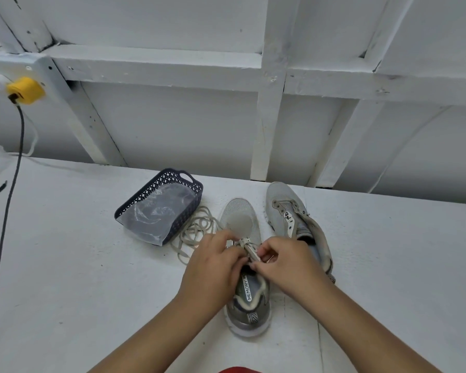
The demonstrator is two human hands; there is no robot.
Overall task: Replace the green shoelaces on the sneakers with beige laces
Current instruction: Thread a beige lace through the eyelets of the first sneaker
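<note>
— While the white bench [65, 265] bears both grey mesh sneakers [242, 265], where's the lacing?
— Nearer sneaker; unlaced one [293, 219] at two o'clock. Left hand [213, 267] and right hand [285, 262] pinch the beige lace [249, 249]; slack [197, 230] coils by the dark basket [183, 208].

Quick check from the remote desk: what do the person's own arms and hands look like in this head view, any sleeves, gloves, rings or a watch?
Both forearms come up from the bottom edge bare: no sleeve reaches into view. The left hand and the right hand wear no gloves, and no ring, watch or bracelet shows on the sides facing the camera. A small patch of red fabric sits at the bottom edge between the arms, probably clothing.
</note>
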